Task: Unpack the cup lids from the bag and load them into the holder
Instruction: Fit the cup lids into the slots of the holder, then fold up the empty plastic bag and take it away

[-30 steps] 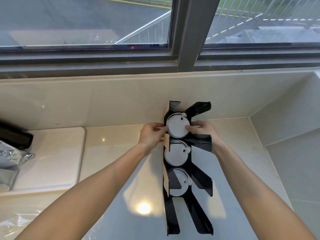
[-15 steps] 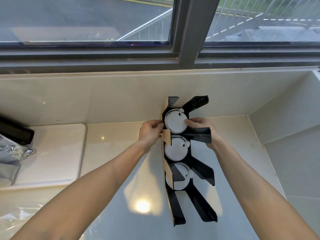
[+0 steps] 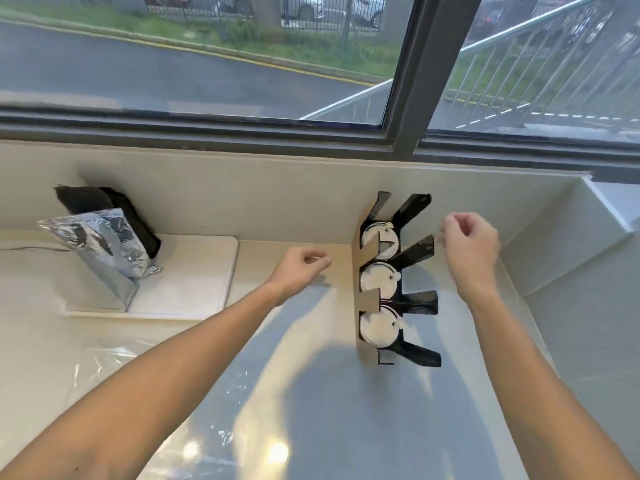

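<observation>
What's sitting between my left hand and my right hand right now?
The lid holder, with three white lids in it, stands between left hand and right hand, head view.

Glossy pale worktop [image 3: 311,410] catching bright ceiling-light reflections, set in a corner below a cream upstand [image 3: 242,188]. Above, dark-framed window [image 3: 426,81] onto a road [image 3: 138,74], grass verge and metal railings [image 3: 540,71]. White mat [image 3: 194,271] at left.

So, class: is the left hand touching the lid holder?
Apart. The head view shows bare counter between the left hand and the lid holder.
</observation>
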